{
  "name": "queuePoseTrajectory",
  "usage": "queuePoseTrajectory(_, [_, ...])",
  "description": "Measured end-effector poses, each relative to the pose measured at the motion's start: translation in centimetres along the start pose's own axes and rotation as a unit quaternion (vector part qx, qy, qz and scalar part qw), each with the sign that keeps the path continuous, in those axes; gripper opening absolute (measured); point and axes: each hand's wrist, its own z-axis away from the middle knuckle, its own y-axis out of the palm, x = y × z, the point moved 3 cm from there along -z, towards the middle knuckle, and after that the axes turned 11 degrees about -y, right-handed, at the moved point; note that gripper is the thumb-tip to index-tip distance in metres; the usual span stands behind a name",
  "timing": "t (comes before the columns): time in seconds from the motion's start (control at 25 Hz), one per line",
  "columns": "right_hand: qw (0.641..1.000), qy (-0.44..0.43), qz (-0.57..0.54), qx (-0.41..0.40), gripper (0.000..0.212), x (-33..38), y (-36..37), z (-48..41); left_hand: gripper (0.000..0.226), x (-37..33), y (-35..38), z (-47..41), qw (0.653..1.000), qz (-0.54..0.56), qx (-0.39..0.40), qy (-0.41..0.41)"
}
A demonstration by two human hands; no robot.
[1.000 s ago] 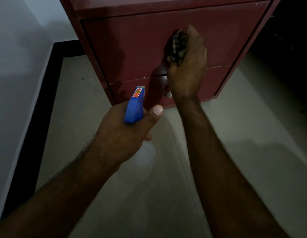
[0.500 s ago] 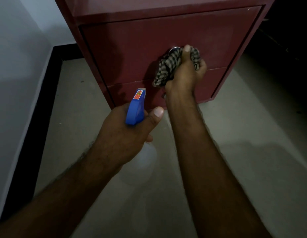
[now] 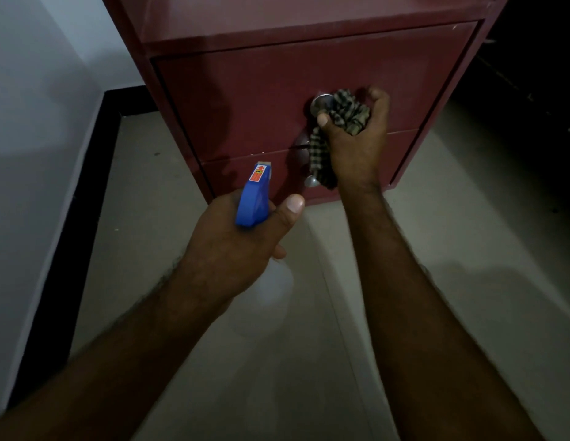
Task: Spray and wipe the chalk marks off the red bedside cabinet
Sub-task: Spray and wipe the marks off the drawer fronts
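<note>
While beside round metal knob (image 3: pixel 320 105), right hand (image 3: pixel 357 144) around crumpled checked cloth (image 3: pixel 347 111); left hand (image 3: pixel 232 249) around blue sprayer (image 3: pixel 253 195).

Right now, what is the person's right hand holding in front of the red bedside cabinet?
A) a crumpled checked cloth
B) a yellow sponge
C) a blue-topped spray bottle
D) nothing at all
A: the right hand grips the crumpled checked cloth against the drawer front of the red bedside cabinet. The blue-topped spray bottle is in the left hand.
</note>
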Motion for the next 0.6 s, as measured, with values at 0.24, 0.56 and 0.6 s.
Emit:
queuePoseTrajectory(0.24, [0.984, 0.145, -0.104, 0.002, 0.074, 2.8, -0.9, 2.6, 0.051, -0.9, -0.3, -0.2, 1.0, 0.022, -0.021, 0.0])
queuePoseTrajectory(0.56, [0.96, 0.263, -0.091, -0.028, 0.08, 3.2, -4.9, 5.2, 0.054, -1.7, -0.4, 0.2, 0.999, 0.003, -0.037, -0.001])
queuePoseTrajectory(0.6, [0.964, 0.266, -0.026, -0.003, 0.08, 2.8, -5.7, 5.6, 0.057, -1.7, -0.4, 0.3, 0.999, 0.001, -0.033, -0.002])
